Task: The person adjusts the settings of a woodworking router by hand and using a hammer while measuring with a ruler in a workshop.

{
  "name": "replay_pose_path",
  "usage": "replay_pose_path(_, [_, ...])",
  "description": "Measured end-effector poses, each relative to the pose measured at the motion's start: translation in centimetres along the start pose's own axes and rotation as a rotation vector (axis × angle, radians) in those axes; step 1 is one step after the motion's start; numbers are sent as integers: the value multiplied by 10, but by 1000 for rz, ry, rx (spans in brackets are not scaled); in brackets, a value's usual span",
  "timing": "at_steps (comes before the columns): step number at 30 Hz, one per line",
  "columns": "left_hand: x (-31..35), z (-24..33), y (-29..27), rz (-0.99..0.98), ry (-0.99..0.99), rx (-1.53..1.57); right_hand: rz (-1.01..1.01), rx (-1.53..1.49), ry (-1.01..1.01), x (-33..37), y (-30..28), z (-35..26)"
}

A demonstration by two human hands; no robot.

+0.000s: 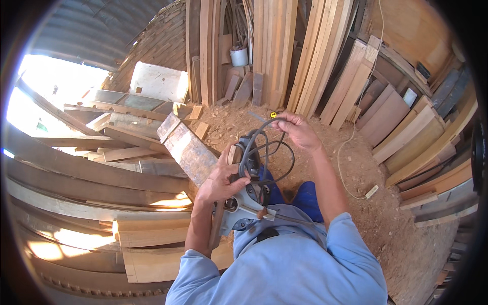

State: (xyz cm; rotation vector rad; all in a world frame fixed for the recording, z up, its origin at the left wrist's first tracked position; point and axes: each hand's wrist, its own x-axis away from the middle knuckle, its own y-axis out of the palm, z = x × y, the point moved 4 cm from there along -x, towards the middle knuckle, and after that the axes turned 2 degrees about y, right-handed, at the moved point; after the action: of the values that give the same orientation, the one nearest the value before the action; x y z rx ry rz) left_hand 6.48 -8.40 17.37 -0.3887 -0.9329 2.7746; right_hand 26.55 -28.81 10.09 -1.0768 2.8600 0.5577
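Observation:
Against my front rests a corded power tool with a grey metal base (246,211) and a dark body. My left hand (221,180) is closed around its upper part, with loops of cord pressed near the thumb. A light wooden-coloured piece (234,155) shows just beyond those fingers; I cannot tell whether it belongs to the tool. My right hand (300,133), raised further out to the right, pinches a bend of the black power cord (293,160). Several loops of that cord hang between both hands and cover much of the tool's body.
Behind the left hand a worn plank (185,147) slopes up beside a pile of scrap boards (124,134). Tall planks (274,51) lean at the back. A pale cable with a socket strip (371,191) lies on the sawdust-covered floor (330,157); a yellow tape measure (273,115) lies further off.

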Motion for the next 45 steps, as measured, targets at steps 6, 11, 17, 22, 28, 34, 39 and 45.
replay_pose_path(6, [-3, 4, -2, 35, -39, 67, -239, 1053, 315, 39, -13, 25])
replay_pose_path(11, [11, -3, -5, 84, -139, 97, -104, 666, 283, 73, -16, 70])
replay_pose_path(17, [2, 6, -7, 74, -128, 81, -195, 46, 499, 86, -15, 187])
replay_pose_path(22, [13, 2, -8, 95, -136, -18, -294, 198, 744, 99, -2, 191])
replay_pose_path(28, [32, -16, -13, 117, -298, 24, 494, 441, 595, 132, -112, 133])
replay_pose_path(34, [28, -28, -12, 193, -301, 166, 859, 1096, 801, 218, -247, 107])
replay_pose_path(39, [14, -20, -11, 197, -267, 124, 803, 1227, 370, 205, -208, 73])
replay_pose_path(45, [11, -20, -6, 235, -324, 151, 89, 702, 150, 102, 21, -6])
